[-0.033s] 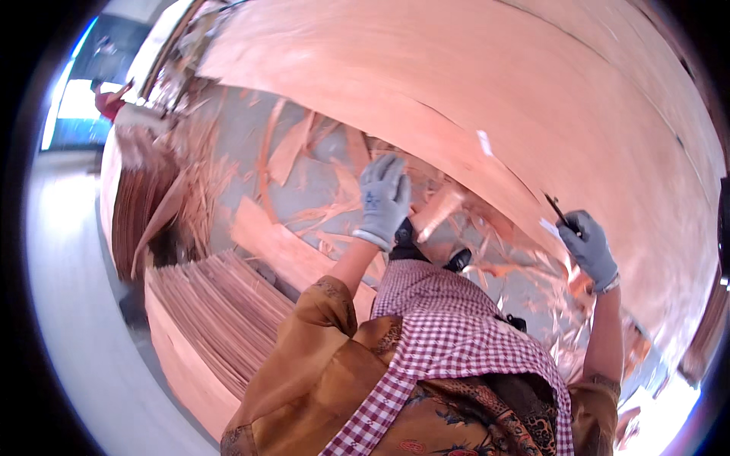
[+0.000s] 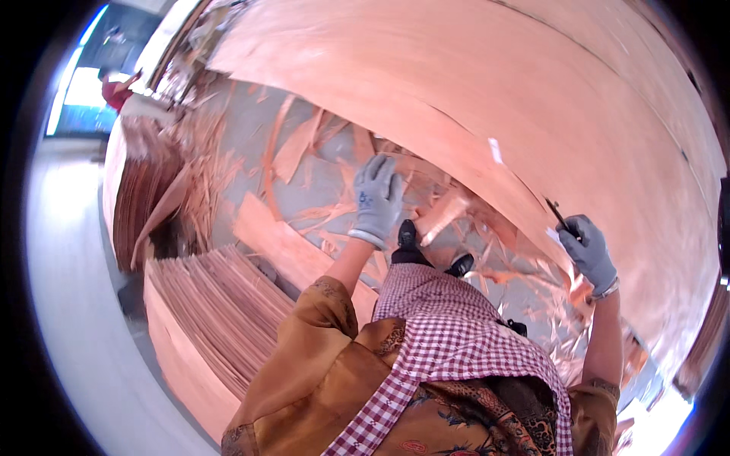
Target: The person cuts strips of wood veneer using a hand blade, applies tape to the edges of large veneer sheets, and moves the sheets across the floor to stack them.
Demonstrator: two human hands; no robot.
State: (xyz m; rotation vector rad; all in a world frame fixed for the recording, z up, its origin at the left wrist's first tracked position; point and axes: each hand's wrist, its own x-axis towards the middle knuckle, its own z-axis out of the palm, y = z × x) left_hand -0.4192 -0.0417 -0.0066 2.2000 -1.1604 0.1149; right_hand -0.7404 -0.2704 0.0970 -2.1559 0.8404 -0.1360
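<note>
My left hand (image 2: 376,199), in a grey glove, hangs above the scrap-strewn floor with its fingers stretched out and nothing in it. In my gloved right hand (image 2: 590,249) is a slim black knife-like tool (image 2: 557,213), its tip pointing away to the upper left; the exact kind is hard to tell. The fingers are wrapped round it, over the near edge of a large reddish-tan veneer sheet (image 2: 395,72). A small white strip (image 2: 496,150) lies on that sheet near its edge. Another white piece (image 2: 553,234) shows beside my right hand.
A stack of cut veneer (image 2: 217,311) stands at my near left, with another stack (image 2: 141,201) beyond it. Torn veneer scraps (image 2: 300,144) and a long strip (image 2: 277,239) litter the floor round my black shoes (image 2: 408,233). A person in red (image 2: 115,93) is far left.
My left hand has shifted slightly left. My right hand keeps its grip on the black tool and has barely moved. The whole view has shifted a little.
</note>
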